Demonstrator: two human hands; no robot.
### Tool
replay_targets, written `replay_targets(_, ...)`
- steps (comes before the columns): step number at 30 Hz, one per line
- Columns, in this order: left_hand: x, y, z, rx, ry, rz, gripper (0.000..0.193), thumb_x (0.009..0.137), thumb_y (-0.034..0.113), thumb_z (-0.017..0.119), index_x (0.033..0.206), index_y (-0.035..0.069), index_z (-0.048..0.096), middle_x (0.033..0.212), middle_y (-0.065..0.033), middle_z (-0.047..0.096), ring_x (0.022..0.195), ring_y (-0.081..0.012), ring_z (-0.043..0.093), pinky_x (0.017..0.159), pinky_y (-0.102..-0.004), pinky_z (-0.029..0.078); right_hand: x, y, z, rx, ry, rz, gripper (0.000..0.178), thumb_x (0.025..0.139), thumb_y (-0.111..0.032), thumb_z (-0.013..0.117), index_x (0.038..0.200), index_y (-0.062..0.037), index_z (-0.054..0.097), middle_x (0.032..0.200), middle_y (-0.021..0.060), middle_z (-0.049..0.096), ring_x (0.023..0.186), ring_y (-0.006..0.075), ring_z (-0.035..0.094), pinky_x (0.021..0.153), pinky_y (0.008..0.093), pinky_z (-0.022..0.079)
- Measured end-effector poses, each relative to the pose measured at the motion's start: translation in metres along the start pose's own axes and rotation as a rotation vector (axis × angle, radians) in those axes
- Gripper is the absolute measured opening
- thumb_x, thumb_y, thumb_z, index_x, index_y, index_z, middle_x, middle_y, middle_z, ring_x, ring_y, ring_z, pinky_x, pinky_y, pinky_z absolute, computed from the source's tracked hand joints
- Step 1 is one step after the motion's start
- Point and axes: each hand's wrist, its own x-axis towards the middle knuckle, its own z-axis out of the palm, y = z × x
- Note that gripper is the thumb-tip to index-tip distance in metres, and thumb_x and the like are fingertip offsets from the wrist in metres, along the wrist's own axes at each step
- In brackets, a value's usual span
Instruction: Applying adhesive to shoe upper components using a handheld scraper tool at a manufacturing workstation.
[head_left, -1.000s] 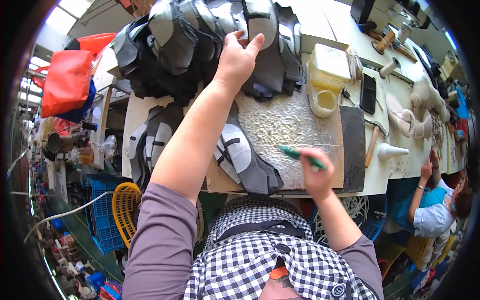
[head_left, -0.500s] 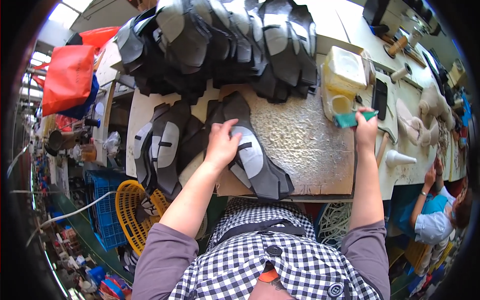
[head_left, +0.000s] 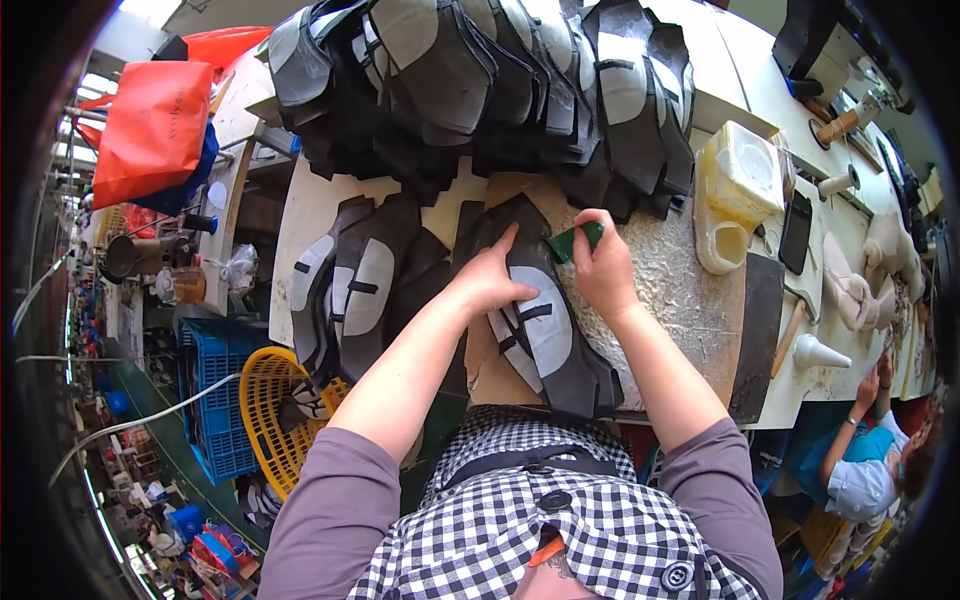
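My left hand (head_left: 484, 279) lies on a dark grey fabric panel (head_left: 572, 368) with a pale grey oval patch and a short black strip. Its thumb and fingers are spread, pressing the panel against the board. In my right hand (head_left: 606, 272) is a flat green spreader-like tool (head_left: 575, 243), pinched between the fingers, its edge at the panel's upper right side. Another panel shows underneath. To the left lie several similar panels (head_left: 368, 285), overlapping. Beneath the worked panel is a cardboard board (head_left: 665, 335) crusted with dried, glue-like residue.
A tall heap of panels (head_left: 430, 75) spans the far side. At right stand a yellowed glue container (head_left: 740, 170), a phone (head_left: 796, 232), a hammer (head_left: 788, 340) and a white cone (head_left: 822, 352). A yellow basket (head_left: 262, 425) sits lower left; a co-worker (head_left: 865, 455) is lower right.
My right hand has brought the green tool from the glue container leftward to the panel. My left hand stays on the panel, its fingers shifted. The whole view has moved slightly.
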Motion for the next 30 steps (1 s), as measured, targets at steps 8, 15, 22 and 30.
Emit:
replay_targets(8,0.002,-0.010,0.004,-0.039,0.003,0.006,0.094,0.074,0.017,0.069,0.150,0.019,0.014,0.125,-0.0295,0.048,0.106,-0.0381,0.058,0.089,-0.0376,0.047,0.009,-0.002,-0.023,0.264,-0.462,0.373,0.015,0.086,-0.002,0.059,0.099,-0.0064,0.055,0.084,0.0078,0.063,0.073,0.0153,0.062,0.060,0.0302,0.049)
replay_targets(15,0.003,0.005,0.008,-0.071,0.003,-0.016,0.084,0.080,0.009,0.061,0.150,0.021,0.016,0.124,-0.0306,0.048,0.106,-0.0398,0.056,0.089,-0.0393,0.047,-0.015,0.021,-0.021,0.598,-0.167,0.308,0.015,0.087,0.003,0.056,0.099,-0.0048,0.058,0.090,0.0058,0.061,0.081,0.0118,0.060,0.069,0.0237,0.049)
replay_targets(22,-0.001,-0.003,0.016,-0.223,0.158,-0.006,0.082,0.074,0.006,0.066,0.146,0.015,0.029,0.104,-0.0233,0.057,0.089,-0.0286,0.060,0.079,-0.0352,0.050,-0.123,0.005,-0.092,0.523,-0.024,0.183,0.017,0.084,0.008,0.062,0.097,-0.0022,0.060,0.097,0.0082,0.061,0.090,0.0167,0.060,0.080,0.0266,0.048)
replay_targets(30,-0.073,0.014,0.060,-0.168,0.470,-0.009,0.072,0.071,0.021,0.080,0.131,0.005,0.044,0.110,-0.0124,0.042,0.081,-0.0161,0.052,0.077,-0.0281,0.049,-0.009,0.051,-0.206,-0.116,0.473,0.018,0.011,0.089,-0.010,0.063,0.100,-0.0076,0.064,0.082,0.0061,0.065,0.072,0.0126,0.059,0.067,0.0263,0.048)
